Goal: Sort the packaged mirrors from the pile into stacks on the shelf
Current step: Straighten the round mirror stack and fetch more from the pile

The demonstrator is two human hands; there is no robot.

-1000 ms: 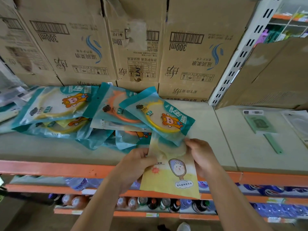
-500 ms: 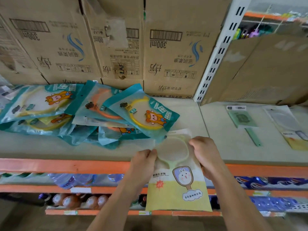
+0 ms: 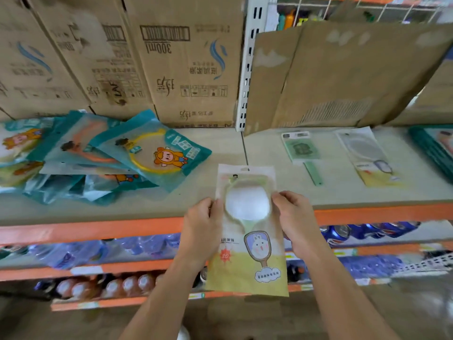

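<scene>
— Where's our rabbit mirror pack point(image 3: 247, 241)?
— Over the shelf's point(image 3: 269, 195) front edge; our left hand point(image 3: 204, 217) and right hand point(image 3: 293, 214) each pinch a side.
— What could spoil it?
— Slick film could slip from such edge grips, or we might miss its twin pack point(image 3: 372, 158), rightward.

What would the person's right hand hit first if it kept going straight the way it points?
The right hand, gripping the yellow mirror packet, points forward and slightly left. Its path crosses bare shelf, so it would probably meet the white upright post at the back first, though depth is unclear.
</scene>
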